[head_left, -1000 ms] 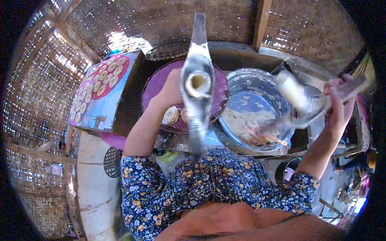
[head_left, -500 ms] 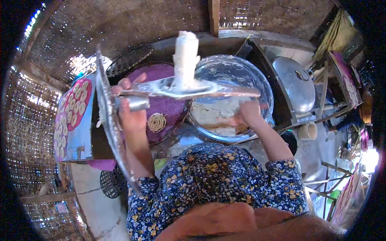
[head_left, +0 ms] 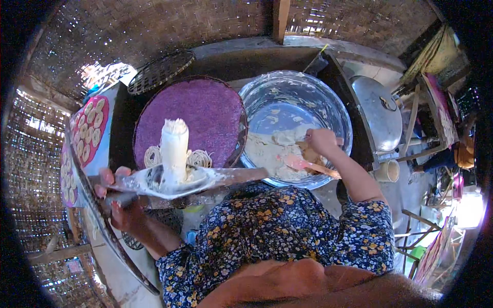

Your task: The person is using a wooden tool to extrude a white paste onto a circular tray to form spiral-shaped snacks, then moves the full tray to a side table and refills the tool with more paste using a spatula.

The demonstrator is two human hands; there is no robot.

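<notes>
My left hand (head_left: 119, 200) is closed at the left end of a wooden dough press. The press's crosspiece (head_left: 231, 176) lies level, with a dough-coated tube (head_left: 174, 149) standing up from it, dough heaped at its top. A second long wooden bar (head_left: 102, 220) of the press slants past the same hand. Inside the big metal basin (head_left: 336, 102), my right hand (head_left: 322, 141) is closed round a brown wooden tool (head_left: 309, 152), mostly hidden by the fingers. Pale dough (head_left: 264, 149) lies below it. A pinkish spatula (head_left: 303, 163) with a wooden handle rests at the basin's near side.
A round purple-lined tray (head_left: 195, 110) holds two dough coils (head_left: 199, 159) at its near edge. More coils lie on a pink sheet (head_left: 91, 131) at far left. A lidded metal pot (head_left: 377, 110) stands right of the basin, a beige cup (head_left: 387, 171) nearer. Another person (head_left: 457, 154) is at far right.
My left hand has brought the press left and lower, uncovering the purple tray and a second coil. My right hand stays in the basin, slightly higher; the spatula shows more clearly.
</notes>
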